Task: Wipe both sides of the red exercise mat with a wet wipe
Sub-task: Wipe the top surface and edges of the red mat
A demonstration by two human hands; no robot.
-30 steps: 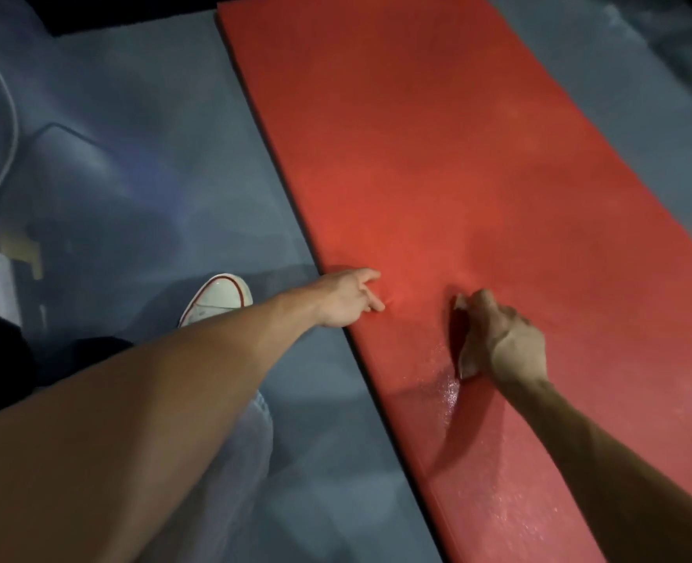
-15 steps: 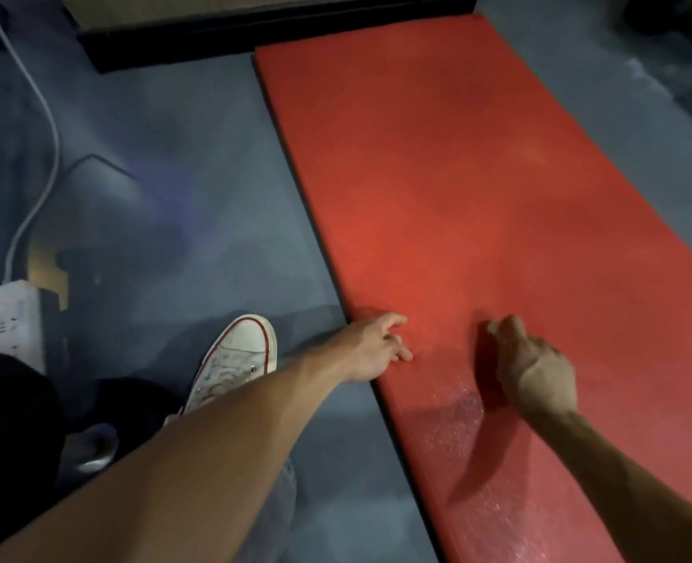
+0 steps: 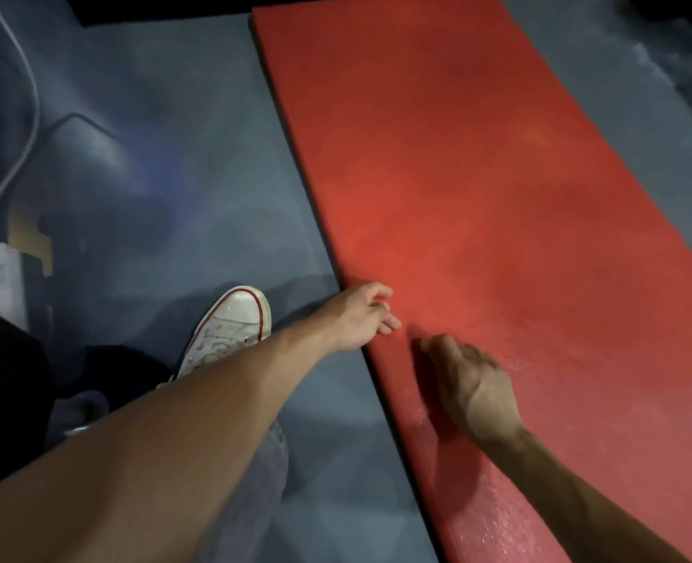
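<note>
While red mat point(image 3: 478, 197) runs lengthwise away, left hand point(image 3: 360, 316) relaxed at edge, right hand point(image 3: 468, 384) curled, contents unclear

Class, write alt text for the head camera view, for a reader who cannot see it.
A person's right hand presses down on a red exercise mat lying on a grey floor, while the left hand rests at the mat's near edge. No wipe is visible under the right hand. A white sneaker stands beside the mat.

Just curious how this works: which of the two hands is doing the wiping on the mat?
The right hand, lying flat on the red mat; the left hand only rests at its edge.
</note>
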